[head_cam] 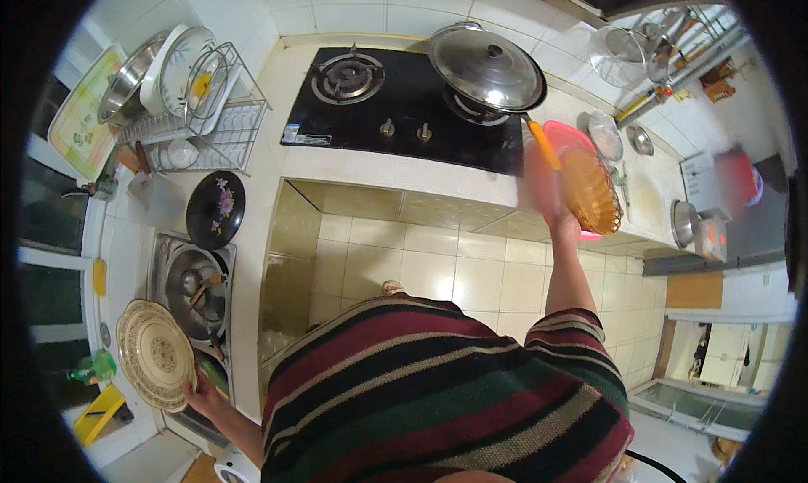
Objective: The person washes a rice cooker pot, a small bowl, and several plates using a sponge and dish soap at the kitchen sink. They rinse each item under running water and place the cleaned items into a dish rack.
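Observation:
My left hand (pixel 203 393) grips the rim of a cream patterned plate (pixel 161 352) over the left side of the sink. A second rim shows behind that plate, tilted with it. Beneath and to the right, the steel sink (pixel 232 275) holds a metal bowl (pixel 183 256) with several utensils in it. My right hand (pixel 564 221) is at the near left side of a woven basket (pixel 588 189). Its fingers are lost in a pinkish blur, so I cannot tell whether they hold the basket. A pink plastic basin (pixel 568 133) shows behind the basket.
A lidded wok (pixel 489 66) with an orange handle (pixel 544 143) sits on the right burner of the black gas hob (pixel 366 120). At left stand a wire dish rack (pixel 249 129) and a black floral lid or plate (pixel 205 208). Metal bowls (pixel 683 223) stand along the right counter.

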A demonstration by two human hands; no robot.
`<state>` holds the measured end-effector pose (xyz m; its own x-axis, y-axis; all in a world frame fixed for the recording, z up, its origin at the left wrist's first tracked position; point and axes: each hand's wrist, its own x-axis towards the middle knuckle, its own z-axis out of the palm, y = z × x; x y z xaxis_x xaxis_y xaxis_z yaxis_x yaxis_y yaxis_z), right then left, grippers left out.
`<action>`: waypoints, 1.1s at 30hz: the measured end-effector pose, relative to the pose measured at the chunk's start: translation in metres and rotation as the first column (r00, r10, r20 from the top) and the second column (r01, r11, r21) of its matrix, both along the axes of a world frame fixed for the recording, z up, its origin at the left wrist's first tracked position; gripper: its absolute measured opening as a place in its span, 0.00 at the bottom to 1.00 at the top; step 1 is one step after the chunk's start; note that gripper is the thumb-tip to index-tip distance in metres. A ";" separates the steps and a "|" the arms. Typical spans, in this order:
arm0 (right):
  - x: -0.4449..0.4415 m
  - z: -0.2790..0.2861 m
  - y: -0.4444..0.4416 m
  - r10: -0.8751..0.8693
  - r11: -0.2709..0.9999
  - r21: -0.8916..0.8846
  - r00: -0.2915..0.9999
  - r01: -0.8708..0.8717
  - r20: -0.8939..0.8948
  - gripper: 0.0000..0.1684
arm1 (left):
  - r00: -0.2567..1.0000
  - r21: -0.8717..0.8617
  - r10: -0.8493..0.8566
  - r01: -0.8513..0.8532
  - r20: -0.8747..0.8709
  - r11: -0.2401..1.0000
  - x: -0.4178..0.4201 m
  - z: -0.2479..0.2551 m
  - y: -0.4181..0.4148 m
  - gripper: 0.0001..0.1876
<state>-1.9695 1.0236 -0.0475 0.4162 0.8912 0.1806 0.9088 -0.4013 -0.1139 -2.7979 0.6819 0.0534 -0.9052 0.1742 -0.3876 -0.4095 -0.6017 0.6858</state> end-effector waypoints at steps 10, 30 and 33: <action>0.028 0.018 0.066 0.581 0.809 0.431 0.656 -0.400 -0.481 0.23 | 0.985 -0.062 -0.141 0.135 -0.104 0.989 -0.011 -0.026 -0.033 0.21; -0.617 0.322 0.161 0.945 -0.007 0.302 0.092 -0.953 0.314 0.29 | 0.986 -0.027 -0.168 0.169 0.024 0.985 -0.051 0.014 0.058 0.27; -0.744 0.330 0.174 0.902 -0.108 0.242 0.007 -0.964 0.431 0.35 | 0.979 -0.002 -0.173 0.174 0.104 0.985 -0.070 0.000 0.054 0.26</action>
<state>-2.7136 1.1976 0.2823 -0.8087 0.2034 0.5520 0.3628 0.9110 0.1958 -2.8680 0.7355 0.0531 -0.8167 0.3203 -0.4801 -0.5758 -0.5079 0.6407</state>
